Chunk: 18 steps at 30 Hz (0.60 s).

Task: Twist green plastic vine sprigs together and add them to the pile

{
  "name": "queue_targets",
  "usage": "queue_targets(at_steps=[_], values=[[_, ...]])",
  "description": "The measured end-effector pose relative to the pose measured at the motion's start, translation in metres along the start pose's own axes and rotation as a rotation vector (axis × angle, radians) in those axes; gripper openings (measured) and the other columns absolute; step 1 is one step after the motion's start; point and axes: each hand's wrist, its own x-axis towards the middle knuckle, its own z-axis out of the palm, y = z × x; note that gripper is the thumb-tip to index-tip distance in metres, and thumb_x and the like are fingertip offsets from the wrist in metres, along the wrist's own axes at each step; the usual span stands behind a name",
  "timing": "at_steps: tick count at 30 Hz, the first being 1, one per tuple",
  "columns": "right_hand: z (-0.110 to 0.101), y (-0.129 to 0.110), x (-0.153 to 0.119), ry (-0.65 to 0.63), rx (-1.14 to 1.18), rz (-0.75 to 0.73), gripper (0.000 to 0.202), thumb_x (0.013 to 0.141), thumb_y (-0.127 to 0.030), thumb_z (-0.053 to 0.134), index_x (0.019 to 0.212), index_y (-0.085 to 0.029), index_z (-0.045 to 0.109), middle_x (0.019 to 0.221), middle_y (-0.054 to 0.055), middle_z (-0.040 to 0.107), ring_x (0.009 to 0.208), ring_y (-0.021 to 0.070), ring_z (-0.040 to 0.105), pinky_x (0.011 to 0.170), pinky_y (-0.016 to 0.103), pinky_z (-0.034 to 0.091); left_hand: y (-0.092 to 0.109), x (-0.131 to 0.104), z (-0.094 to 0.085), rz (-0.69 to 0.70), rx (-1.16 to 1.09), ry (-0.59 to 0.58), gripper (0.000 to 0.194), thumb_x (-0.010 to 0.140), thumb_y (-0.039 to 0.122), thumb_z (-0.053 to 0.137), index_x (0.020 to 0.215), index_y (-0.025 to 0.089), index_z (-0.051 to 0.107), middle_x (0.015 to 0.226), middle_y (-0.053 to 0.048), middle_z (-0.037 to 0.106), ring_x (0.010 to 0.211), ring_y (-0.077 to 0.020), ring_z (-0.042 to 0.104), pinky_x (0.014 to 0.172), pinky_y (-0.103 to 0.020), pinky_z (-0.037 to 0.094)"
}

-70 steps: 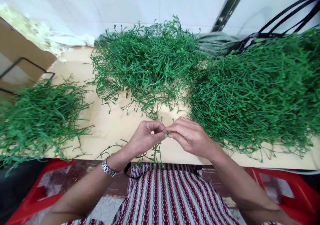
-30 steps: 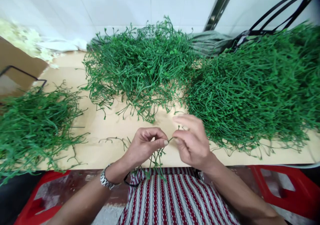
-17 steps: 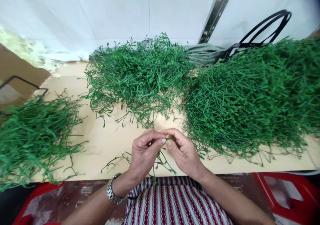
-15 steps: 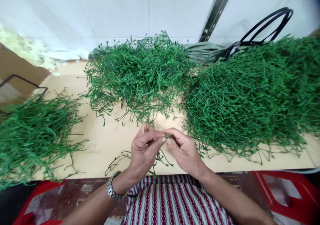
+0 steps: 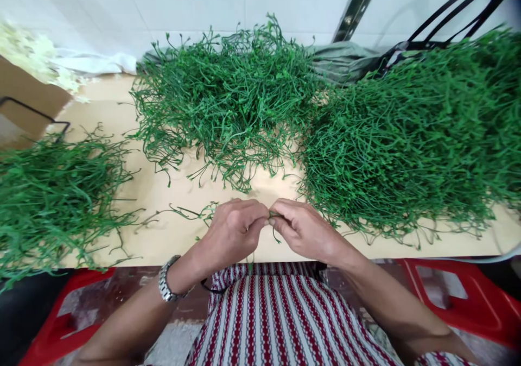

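My left hand [image 5: 238, 225] and my right hand [image 5: 303, 229] meet fingertip to fingertip above the front edge of the table. Both are closed in a pinch on thin green artificial stems [image 5: 277, 237], whose ends poke out below the right fingers. More of a stem sprig [image 5: 195, 213] sticks out to the left behind my left hand; whether it is held or lies on the table I cannot tell. The joint between the fingertips is mostly hidden. Beyond my hands lies a loose heap of green stems [image 5: 228, 94] with small budlike tips.
A large dense pile of stems [image 5: 399, 154] covers the right side, and another pile [image 5: 61, 203] the left. A cardboard box [image 5: 32, 102] with a black wire frame and pale flowers [image 5: 28, 51] stand back left. A black-handled bag [image 5: 407, 51] lies back right. Red stools [image 5: 459, 295] flank me below the table.
The view has tipped slightly downward. My left hand has turned more palm-down, with its fingers level against the right fingertips. The stems that hung below the hands now stick out to the left.
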Motion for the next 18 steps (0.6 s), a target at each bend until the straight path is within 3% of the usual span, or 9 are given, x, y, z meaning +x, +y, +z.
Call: queue_targets(at_steps=[4, 7, 9, 11, 14, 18], values=[[0.002, -0.003, -0.003, -0.06, -0.23, -0.088, 0.014, 0.079, -0.008, 0.044, 0.067, -0.015, 0.048, 0.065, 0.0, 0.047, 0.057, 0.01, 0.042, 0.052, 0.023, 0.026, 0.007, -0.004, 0.004, 0.146, 0.308, -0.038, 0.021, 0.069, 0.002, 0.041, 0.058, 0.015, 0.053, 0.049, 0.0, 0.051, 0.045, -0.0121, 0.039, 0.05, -0.028, 0.028], [0.002, -0.003, -0.004, -0.078, -0.45, -0.091, 0.016, 0.072, -0.002, 0.043, 0.072, -0.015, 0.052, 0.068, 0.002, 0.05, 0.055, 0.0115, 0.042, 0.05, 0.025, 0.022, 0.007, -0.005, 0.007, 0.182, 0.329, -0.085, 0.021, 0.062, -0.001, 0.039, 0.057, 0.015, 0.052, 0.049, -0.001, 0.051, 0.044, -0.0125, 0.038, 0.048, -0.028, 0.026], [-0.002, 0.0, -0.004, -0.067, -0.53, -0.101, 0.019, 0.071, -0.001, 0.042, 0.074, -0.015, 0.054, 0.069, 0.004, 0.051, 0.056, 0.0129, 0.043, 0.05, 0.026, 0.023, 0.004, -0.003, 0.006, 0.13, 0.189, -0.124, 0.021, 0.065, 0.0, 0.039, 0.058, 0.014, 0.053, 0.051, -0.001, 0.053, 0.047, -0.0119, 0.04, 0.049, -0.027, 0.028], [-0.01, 0.003, -0.004, -0.002, -0.489, -0.119, 0.017, 0.075, -0.004, 0.041, 0.073, -0.015, 0.054, 0.071, 0.005, 0.051, 0.064, 0.0149, 0.046, 0.055, 0.026, 0.028, -0.002, -0.001, 0.003, -0.012, -0.089, -0.108, 0.02, 0.073, 0.005, 0.042, 0.06, 0.014, 0.054, 0.054, 0.0, 0.053, 0.051, -0.0106, 0.044, 0.051, -0.024, 0.032], [-0.017, 0.007, -0.003, 0.094, -0.212, -0.123, 0.015, 0.085, -0.013, 0.039, 0.077, -0.014, 0.052, 0.079, 0.006, 0.052, 0.076, 0.0161, 0.049, 0.066, 0.026, 0.036, -0.01, 0.003, -0.003, -0.277, -0.516, 0.01, 0.012, 0.075, 0.013, 0.051, 0.064, 0.013, 0.056, 0.057, 0.001, 0.052, 0.054, -0.0087, 0.045, 0.052, -0.021, 0.035], [-0.007, 0.009, 0.0, 0.099, 0.252, -0.034, 0.016, 0.091, -0.019, 0.035, 0.087, -0.017, 0.051, 0.067, -0.001, 0.049, 0.057, 0.0082, 0.046, 0.055, 0.02, 0.036, -0.015, 0.005, -0.002, -0.428, -0.838, 0.094, 0.007, 0.069, 0.015, 0.061, 0.063, 0.014, 0.059, 0.059, 0.002, 0.05, 0.054, -0.0072, 0.041, 0.051, -0.021, 0.032]])
